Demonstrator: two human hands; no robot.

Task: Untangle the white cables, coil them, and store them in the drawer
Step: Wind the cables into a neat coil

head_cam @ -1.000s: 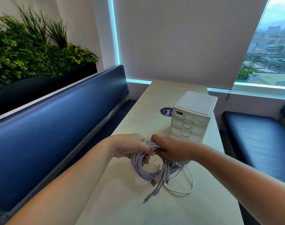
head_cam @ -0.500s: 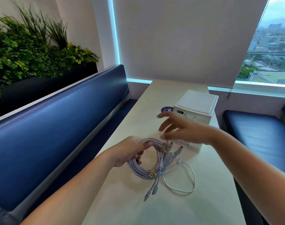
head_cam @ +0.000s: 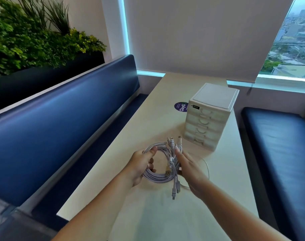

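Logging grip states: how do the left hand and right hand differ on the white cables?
The left hand curls its fingers through the coiled white cables, thumb over the strands; the right hand has straight fingers, gripping nothing. The left hand is at the coil's left side; the right hand lies along its right side, by the connector ends. Both are at the same bundle, above the table.

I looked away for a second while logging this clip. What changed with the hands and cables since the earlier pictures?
The right hand let go of the cable coil, lifted toward the drawer unit, then came back down; its straight fingers now lie against the coil's right side. The left hand kept its grip on the coil. The drawer unit stayed put, drawers shut.
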